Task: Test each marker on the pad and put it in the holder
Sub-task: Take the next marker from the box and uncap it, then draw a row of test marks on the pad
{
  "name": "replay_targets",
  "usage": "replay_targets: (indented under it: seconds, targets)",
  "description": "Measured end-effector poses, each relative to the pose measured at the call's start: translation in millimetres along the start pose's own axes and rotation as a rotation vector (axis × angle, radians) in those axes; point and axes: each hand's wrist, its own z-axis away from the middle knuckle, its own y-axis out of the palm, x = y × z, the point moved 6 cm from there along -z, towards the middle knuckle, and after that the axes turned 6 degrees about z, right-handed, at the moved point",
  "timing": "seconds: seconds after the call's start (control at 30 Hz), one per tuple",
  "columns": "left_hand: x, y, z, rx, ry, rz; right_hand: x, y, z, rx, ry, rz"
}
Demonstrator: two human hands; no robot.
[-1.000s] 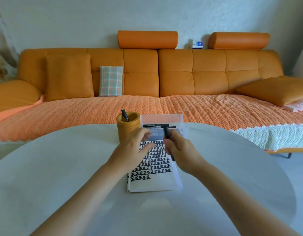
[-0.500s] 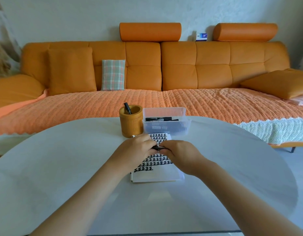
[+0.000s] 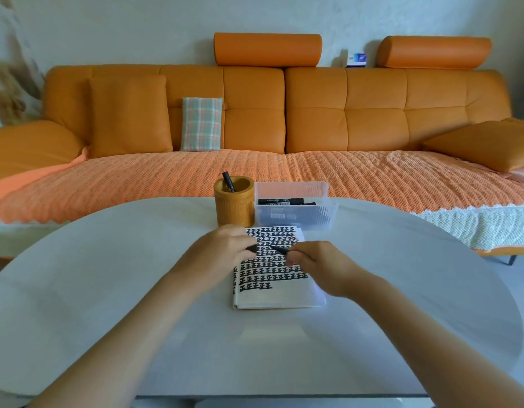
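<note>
A white pad (image 3: pixel 272 293) covered in rows of black marks lies on the round table. Above it my right hand (image 3: pixel 319 267) grips a black marker (image 3: pixel 279 249) whose bare tip points left. My left hand (image 3: pixel 222 250) pinches the black cap (image 3: pixel 251 247), a small gap apart from the tip. Behind the pad stands a yellow bamboo holder (image 3: pixel 234 206) with one black marker (image 3: pixel 228 181) sticking out. To its right a clear plastic box (image 3: pixel 294 207) holds more black markers (image 3: pixel 279 201).
The grey round table (image 3: pixel 107 290) fills the foreground, its far edge just behind the holder and box. Beyond it stretches an orange sofa (image 3: pixel 284 113) with a woven orange cover and cushions.
My right hand took a marker from the box and brought it over the pad. The two hands met, then pulled apart, and the cap came off in my left hand.
</note>
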Motion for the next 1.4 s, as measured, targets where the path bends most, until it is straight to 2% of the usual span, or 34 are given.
replay_targets:
  seconds: [0.13, 0.27, 0.37, 0.53, 0.7, 0.77, 0.83, 0.97, 1.07, 1.2, 1.4]
  targets:
    - [22, -16, 14, -0.120, -0.136, 0.112, -20, -13, 2, -0.082, 0.038, -0.009]
    - [23, 5, 24, -0.052, -0.255, 0.186, -18, -3, 0, -0.124, 0.008, 0.002]
    - [26, 16, 25, -0.071, -0.312, 0.211, -16, 3, -2, -0.152, 0.045, -0.026]
    - [21, 28, 13, -0.076, -0.328, 0.268, -7, -3, 2, -0.271, 0.004, -0.163]
    - [25, 38, 15, 0.005, -0.334, 0.217, -12, 2, 3, -0.208, 0.139, -0.491]
    - [24, 34, 16, -0.025, -0.318, 0.188, -12, 0, 5, -0.194, 0.146, -0.603]
    - [18, 28, 20, -0.070, -0.269, 0.169, -10, -4, 9, -0.207, 0.093, -0.601]
    - [-11, 18, 35, -0.099, 0.013, 0.141, -3, -2, 16, -0.229, 0.049, -0.658]
    - [-26, 23, 49, -0.071, 0.113, 0.180, 1, 7, 17, -0.186, 0.090, -0.740]
    - [-35, 31, 58, -0.048, 0.199, 0.177, 4, 18, 18, -0.174, 0.108, -0.720]
    - [-33, 38, 63, -0.042, 0.241, 0.172, 0, 32, 14, -0.185, 0.153, -0.642]
